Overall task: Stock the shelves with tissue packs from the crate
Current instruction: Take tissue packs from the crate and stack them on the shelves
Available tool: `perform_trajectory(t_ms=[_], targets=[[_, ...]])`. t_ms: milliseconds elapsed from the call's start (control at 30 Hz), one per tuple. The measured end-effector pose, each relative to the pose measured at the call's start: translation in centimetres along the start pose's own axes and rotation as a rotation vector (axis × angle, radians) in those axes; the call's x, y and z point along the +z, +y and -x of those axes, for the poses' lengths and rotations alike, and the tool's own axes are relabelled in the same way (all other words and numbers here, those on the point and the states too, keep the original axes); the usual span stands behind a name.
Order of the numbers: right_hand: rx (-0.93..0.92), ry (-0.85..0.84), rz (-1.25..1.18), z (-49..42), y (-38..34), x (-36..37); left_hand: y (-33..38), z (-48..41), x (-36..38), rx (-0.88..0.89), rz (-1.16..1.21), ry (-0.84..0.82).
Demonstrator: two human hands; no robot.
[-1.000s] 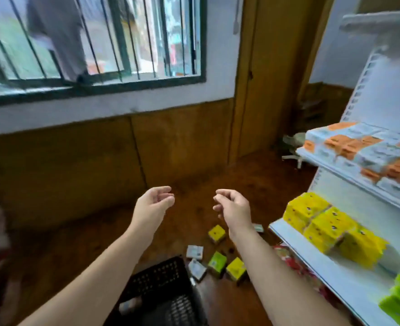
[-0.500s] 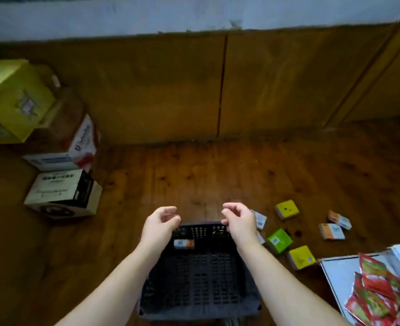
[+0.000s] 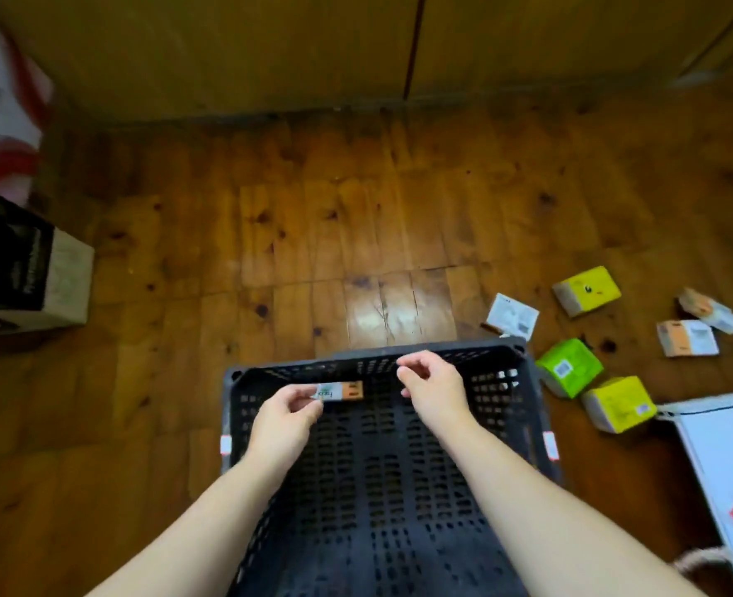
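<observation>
The black crate (image 3: 524, 381) sat on the wooden floor (image 3: 356, 234) directly below the person. One small orange-and-white tissue pack (image 3: 342, 390) lay inside it, low against the far wall and a little left of that wall's middle. The pack's long axis ran left to right, along the wall. The left hand (image 3: 285, 424) was plainly the nearer one. Its thumb and forefinger were curled onto the pack's left end and appeared to pinch it, so the rest of the pack stuck out to the right of the fingers (image 3: 308, 400). The right hand (image 3: 433, 389) hung just to the right of the pack's free end without touching it, fingers loosely curled and holding nothing. Since only one end was held, the pack would probably pivot on lifting, and the right hand was well placed to steady the free end. The white shelf (image 3: 709, 428) showed at the right edge, so the carry would likely go that way, over the loose packs (image 3: 569, 372) scattered on the floor beside the crate.
</observation>
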State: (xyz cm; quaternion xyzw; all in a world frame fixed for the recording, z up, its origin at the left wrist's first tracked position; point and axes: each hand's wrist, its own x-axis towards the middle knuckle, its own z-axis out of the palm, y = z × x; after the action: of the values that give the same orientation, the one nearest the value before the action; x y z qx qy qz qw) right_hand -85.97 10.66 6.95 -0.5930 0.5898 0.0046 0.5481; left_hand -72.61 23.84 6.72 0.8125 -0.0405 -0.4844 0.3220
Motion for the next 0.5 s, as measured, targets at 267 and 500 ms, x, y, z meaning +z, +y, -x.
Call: perform_trajectory(t_ms=[267,500], targets=[[0.307,0.020,-0.064,-12.5,12.5,13.5,-10.0,-15.6,3.1,-0.178,-0.052,-0.009],[0.608,0.063,-0.531,-18.1,15.8,18.7,-13.2,-22.8,6.0,-0.281,0.120,-0.014]])
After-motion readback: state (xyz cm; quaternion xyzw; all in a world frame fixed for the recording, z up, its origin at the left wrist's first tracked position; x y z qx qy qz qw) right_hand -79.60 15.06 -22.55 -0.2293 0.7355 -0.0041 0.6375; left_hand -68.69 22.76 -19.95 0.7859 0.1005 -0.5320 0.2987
